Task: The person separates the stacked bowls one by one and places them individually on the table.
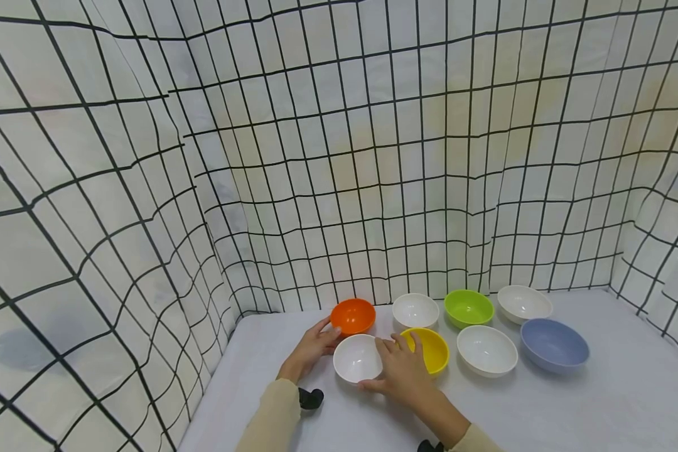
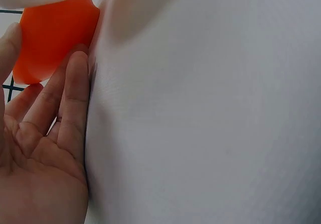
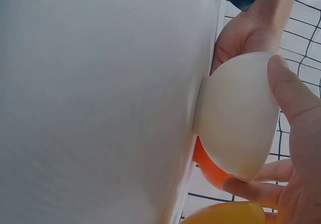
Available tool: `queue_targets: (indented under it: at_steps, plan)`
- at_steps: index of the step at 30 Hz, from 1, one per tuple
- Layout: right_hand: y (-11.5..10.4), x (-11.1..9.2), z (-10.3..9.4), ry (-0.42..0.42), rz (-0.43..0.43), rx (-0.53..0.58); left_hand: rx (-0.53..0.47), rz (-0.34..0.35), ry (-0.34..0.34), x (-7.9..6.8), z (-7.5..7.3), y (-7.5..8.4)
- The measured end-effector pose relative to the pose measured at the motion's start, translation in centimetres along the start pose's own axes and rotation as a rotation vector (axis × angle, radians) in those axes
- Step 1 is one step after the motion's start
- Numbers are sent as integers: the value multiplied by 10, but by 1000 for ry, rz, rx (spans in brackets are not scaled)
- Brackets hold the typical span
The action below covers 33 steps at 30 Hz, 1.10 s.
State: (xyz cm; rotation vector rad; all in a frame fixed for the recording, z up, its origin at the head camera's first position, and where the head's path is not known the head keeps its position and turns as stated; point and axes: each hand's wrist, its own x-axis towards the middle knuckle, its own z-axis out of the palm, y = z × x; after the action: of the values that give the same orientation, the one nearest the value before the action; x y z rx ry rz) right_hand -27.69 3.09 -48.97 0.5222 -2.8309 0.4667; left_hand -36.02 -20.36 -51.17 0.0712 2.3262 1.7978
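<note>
In front of me a white bowl stands on the table, nearest of the bowls on the left side. My right hand holds this bowl by its right side, thumb at the near rim and fingers at the far rim, as the right wrist view shows on its outer wall. Behind it is an orange bowl. My left hand lies on its side on the table, its relaxed fingers along the orange bowl's left side. A yellow bowl is partly hidden behind the right hand's fingers.
Further bowls stand to the right: a white one at the back, a green one, another white one, a white one in front and a larger blue one. Black-gridded white sheeting surrounds the table.
</note>
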Motion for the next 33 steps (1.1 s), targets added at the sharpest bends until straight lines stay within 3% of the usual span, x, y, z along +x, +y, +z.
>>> queue_targets:
  at_steps: [21,26,33]
  plan:
    - [0,1,-4,-35,11,55,27,-1,28,0,3,0]
    - [8,5,-13,-39,-24,148,26,4,39,0,1,-1]
    - [26,2,-36,-69,1,336,-11,28,33,-7,-3,-2]
